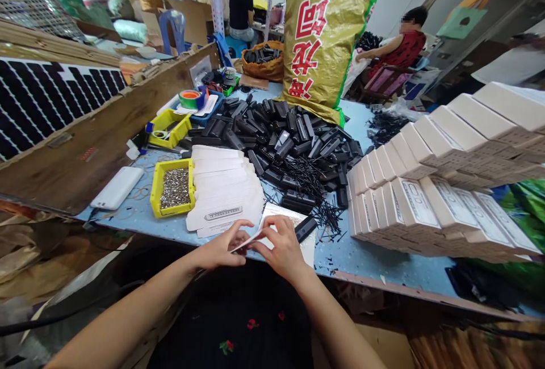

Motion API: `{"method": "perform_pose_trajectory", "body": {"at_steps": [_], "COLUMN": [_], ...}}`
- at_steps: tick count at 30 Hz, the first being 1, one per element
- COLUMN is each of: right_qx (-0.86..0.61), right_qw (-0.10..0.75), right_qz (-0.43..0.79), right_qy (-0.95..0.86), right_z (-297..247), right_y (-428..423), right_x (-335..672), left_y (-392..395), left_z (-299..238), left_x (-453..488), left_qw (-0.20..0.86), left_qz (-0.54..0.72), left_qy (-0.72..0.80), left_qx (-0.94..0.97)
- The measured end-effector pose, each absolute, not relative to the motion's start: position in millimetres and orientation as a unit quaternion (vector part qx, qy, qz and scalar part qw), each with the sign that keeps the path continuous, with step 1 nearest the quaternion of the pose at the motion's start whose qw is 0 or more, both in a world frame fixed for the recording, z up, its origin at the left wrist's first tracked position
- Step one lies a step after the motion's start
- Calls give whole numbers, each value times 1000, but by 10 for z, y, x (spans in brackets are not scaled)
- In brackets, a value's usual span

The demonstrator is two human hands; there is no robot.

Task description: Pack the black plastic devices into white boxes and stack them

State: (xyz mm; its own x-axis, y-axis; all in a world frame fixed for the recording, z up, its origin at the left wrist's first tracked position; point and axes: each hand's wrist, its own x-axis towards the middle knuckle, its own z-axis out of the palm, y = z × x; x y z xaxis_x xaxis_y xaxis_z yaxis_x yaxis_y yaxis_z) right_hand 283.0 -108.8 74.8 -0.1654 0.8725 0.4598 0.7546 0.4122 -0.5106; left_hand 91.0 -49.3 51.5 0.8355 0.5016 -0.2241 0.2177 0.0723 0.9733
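Note:
Between my two hands, just over the table's front edge, is a white folded cardboard box (250,239), seen nearly edge-on. My left hand (227,246) pinches its left end, and my right hand (281,244) grips its right end with bent fingers. Right behind them lies a fanned stack of flat white cardboard boxes (225,187), the front one printed with a long outline drawing. A single black plastic case (305,228) rests on a white sheet (307,251) beside my right hand. To the left stands a yellow bin (156,190) holding many small metal parts.
A heap of black plastic cases (281,130) and thin black sticks (309,173) fills the middle. Stacked white boxes (409,204) rise at right. A big gold sack (330,34) stands behind; a wooden board (85,153) edges the left. Other people sit farther back.

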Motion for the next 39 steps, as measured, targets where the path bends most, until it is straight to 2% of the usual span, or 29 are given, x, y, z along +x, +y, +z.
{"method": "perform_pose_trajectory", "body": {"at_steps": [3, 5, 7, 10, 12, 14, 18, 22, 24, 26, 28, 30, 32, 34, 36, 39], "right_qx": [-533, -535, -524, -484, -473, -477, -444, -477, -507, -517, -524, -554, -590, -602, -609, -602], "right_qw": [323, 340, 412, 588, 618, 579, 525, 522, 535, 514, 435, 306, 181, 134, 200, 462], "right_qz": [192, 242, 288, 372, 444, 482, 444, 484, 420, 320, 262, 244, 218, 197, 216, 281], "right_qy": [-758, -735, -688, -531, -445, -453, -574, -514, -529, -605, -684, -735, -756, -762, -737, -587], "right_z": [763, 794, 788, 679, 594, 558, 634, 680, 659, 615, 547, 459, 379, 347, 384, 523], "right_y": [-1232, -1274, -1263, -1200, -1166, -1155, -1180, -1220, -1240, -1249, -1242, -1235, -1241, -1264, -1287, -1281], "right_x": [2868, 2891, 2917, 2930, 2911, 2891, 2878, 2777, 2715, 2744, 2928, 3249, 3602, 3855, 3918, 3653], "left_y": [-433, -382, -348, -383, -460, -550, -670, -668, -634, -586, -531, -467, -397, -336, -305, -348], "left_z": [514, 624, 772, 931, 942, 895, 808, 824, 813, 760, 673, 577, 497, 451, 442, 488], "left_x": [794, 774, 813, 949, 1061, 1168, 1308, 1355, 1365, 1360, 1319, 1232, 1116, 1017, 984, 1100], "left_qw": [578, 507, 475, 469, 491, 515, 534, 526, 534, 551, 568, 617, 714, 797, 812, 768], "left_qz": [80, 77, 73, 85, 88, 107, 175, 151, 145, 145, 145, 156, 189, 254, 348, 467], "left_qy": [315, 330, 291, 220, 209, 247, 365, 391, 378, 358, 369, 408, 430, 424, 419, 430], "left_qx": [748, 793, 827, 851, 841, 813, 742, 740, 742, 739, 721, 654, 519, 348, 208, 89]}}
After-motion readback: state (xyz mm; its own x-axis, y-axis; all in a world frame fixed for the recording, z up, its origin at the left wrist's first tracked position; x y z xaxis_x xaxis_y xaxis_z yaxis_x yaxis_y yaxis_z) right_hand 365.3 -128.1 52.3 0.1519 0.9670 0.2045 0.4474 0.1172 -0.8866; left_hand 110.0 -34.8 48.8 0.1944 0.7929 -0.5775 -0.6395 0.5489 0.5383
